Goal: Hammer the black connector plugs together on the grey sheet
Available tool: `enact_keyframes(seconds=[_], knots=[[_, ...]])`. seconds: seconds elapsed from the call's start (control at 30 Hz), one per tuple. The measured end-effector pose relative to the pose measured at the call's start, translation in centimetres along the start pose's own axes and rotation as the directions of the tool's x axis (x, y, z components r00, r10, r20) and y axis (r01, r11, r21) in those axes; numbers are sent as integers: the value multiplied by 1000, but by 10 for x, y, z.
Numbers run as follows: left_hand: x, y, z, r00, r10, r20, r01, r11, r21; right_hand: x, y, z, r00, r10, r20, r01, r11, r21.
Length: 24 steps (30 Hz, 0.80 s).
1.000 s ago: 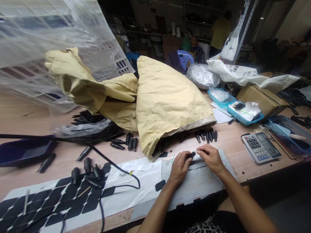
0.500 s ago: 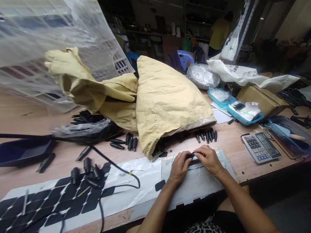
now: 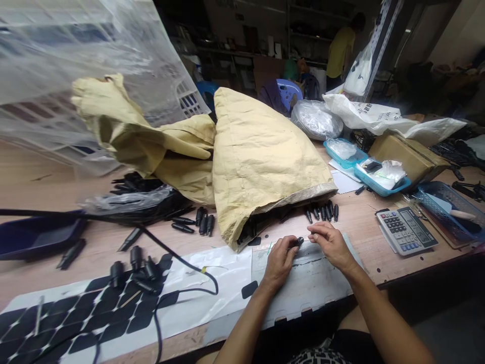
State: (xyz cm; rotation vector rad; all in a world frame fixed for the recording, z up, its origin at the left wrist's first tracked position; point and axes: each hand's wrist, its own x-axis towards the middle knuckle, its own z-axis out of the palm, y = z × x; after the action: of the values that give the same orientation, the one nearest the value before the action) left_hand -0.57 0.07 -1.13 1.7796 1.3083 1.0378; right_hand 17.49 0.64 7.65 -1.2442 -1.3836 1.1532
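My left hand is closed around a small black cylindrical part that looks like a connector; its round end faces right. To the right of it, my right hand pinches thumb and fingers together. A tiny dark speck shows at those fingertips, too small to name. The two hands are a short gap apart, above a clear plastic-covered sheet at the table's front edge. Just beyond them, several similar black parts stand by the mouth of a yellow cloth sack.
More black parts lie at left on a black-patterned white sheet, crossed by a black cable. A calculator, blue baskets and a cardboard box are at right. A person in yellow stands far back.
My right hand has drawn back to the right, away from the black part. The end of that part, held in my left hand, now shows.
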Motion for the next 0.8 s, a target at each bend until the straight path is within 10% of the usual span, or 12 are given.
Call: enact_keyframes(seconds=[0.8], knots=[[0, 0, -1, 1000, 23, -2, -23, 1000, 6, -2, -3, -4, 988, -155, 15, 154, 954, -257]])
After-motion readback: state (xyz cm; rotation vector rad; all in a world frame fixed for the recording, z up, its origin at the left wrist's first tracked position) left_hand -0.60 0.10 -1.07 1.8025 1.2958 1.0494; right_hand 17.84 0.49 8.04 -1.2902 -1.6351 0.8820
